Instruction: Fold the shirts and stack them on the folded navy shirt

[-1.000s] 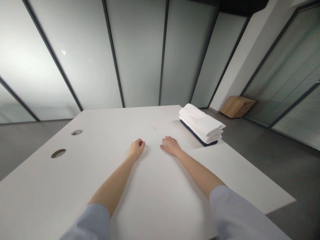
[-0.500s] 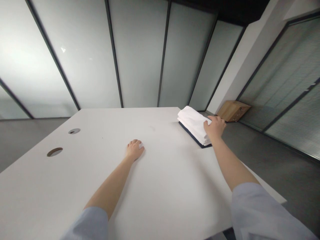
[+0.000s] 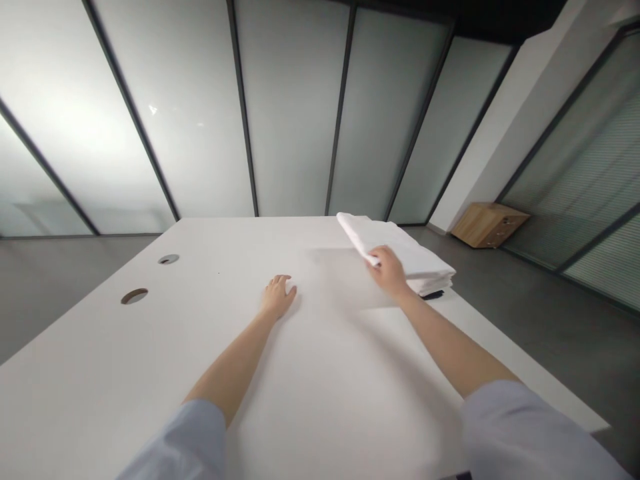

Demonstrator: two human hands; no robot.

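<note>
My right hand (image 3: 389, 272) grips the near edge of a folded white cloth (image 3: 383, 239), which is raised and slanted above the pile. Under it lies more folded white cloth (image 3: 431, 277), with a dark navy cloth (image 3: 435, 295) barely showing at the bottom. My left hand (image 3: 277, 298) rests on the white table (image 3: 330, 373) left of the cloth, fingers loosely curled and holding nothing. Both forearms reach forward from pale blue sleeves.
The table has several round cable holes, including one (image 3: 134, 296) and another (image 3: 169, 259), toward its left side. Its right edge runs close to the pile. Grey floor surrounds the table, and a low wooden cabinet (image 3: 489, 225) stands by the far right wall.
My right hand has moved left across the pile and lifted the top white cloth, drawing it leftward. The dark cloth is now mostly covered. My left hand has stayed in place, its fingers less tightly curled.
</note>
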